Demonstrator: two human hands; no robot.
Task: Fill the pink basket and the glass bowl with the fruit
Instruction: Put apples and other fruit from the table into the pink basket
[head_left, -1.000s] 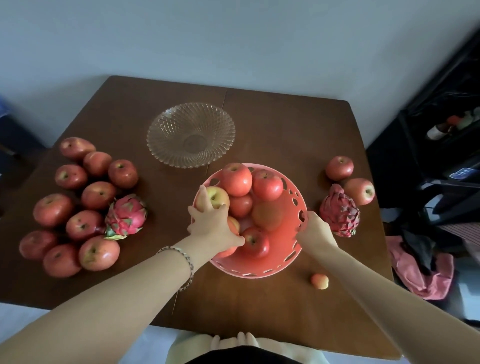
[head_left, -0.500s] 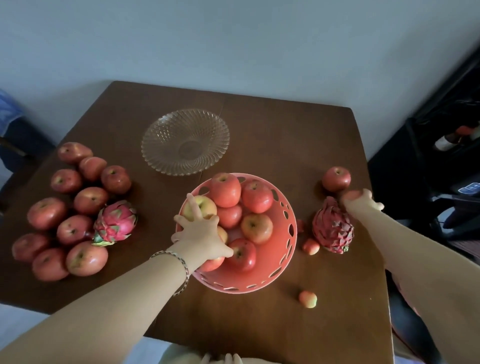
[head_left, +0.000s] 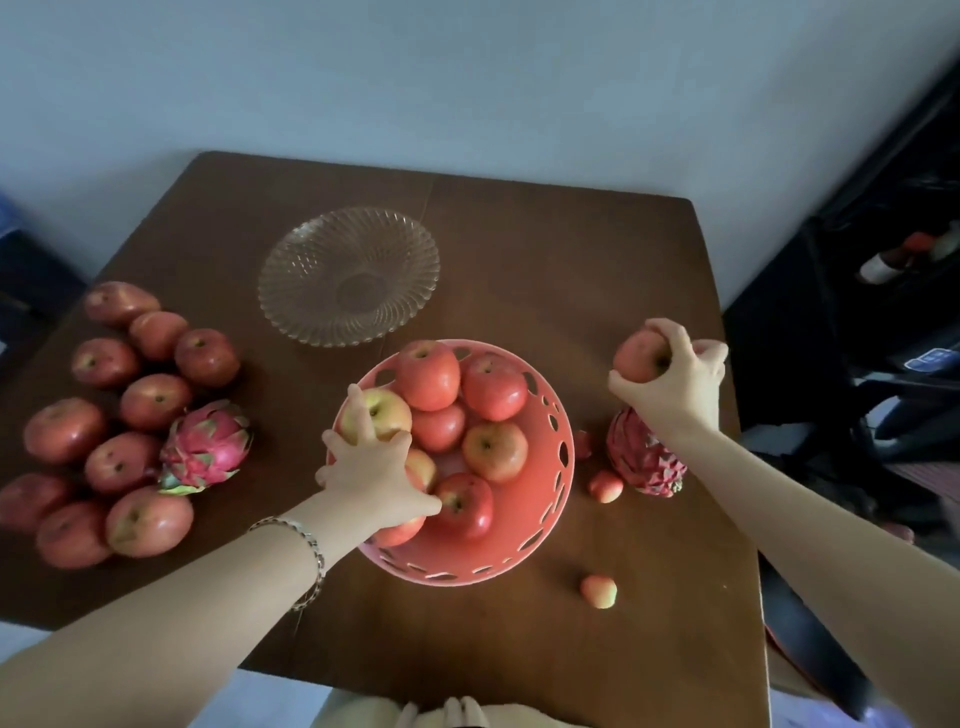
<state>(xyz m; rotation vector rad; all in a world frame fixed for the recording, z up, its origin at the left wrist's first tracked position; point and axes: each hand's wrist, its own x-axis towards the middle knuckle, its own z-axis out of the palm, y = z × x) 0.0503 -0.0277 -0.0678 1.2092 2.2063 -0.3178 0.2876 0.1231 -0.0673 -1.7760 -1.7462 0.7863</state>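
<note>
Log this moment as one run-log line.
left hand: on pink basket fruit | right hand: gripping apple | glass bowl: empty

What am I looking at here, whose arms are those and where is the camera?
There is no machine: a person wears a camera on the head, looking down at their own two bare arms over a brown table. The left hand rests on the fruit at the near rim of the pink basket, which already holds several apples. The right hand has its fingers closed around one apple, lifted beside a dragon fruit. Behind the basket stands an empty glass bowl. On the left lies a cluster of loose apples with a second dragon fruit. Two small fruits lie right of the basket.
</note>
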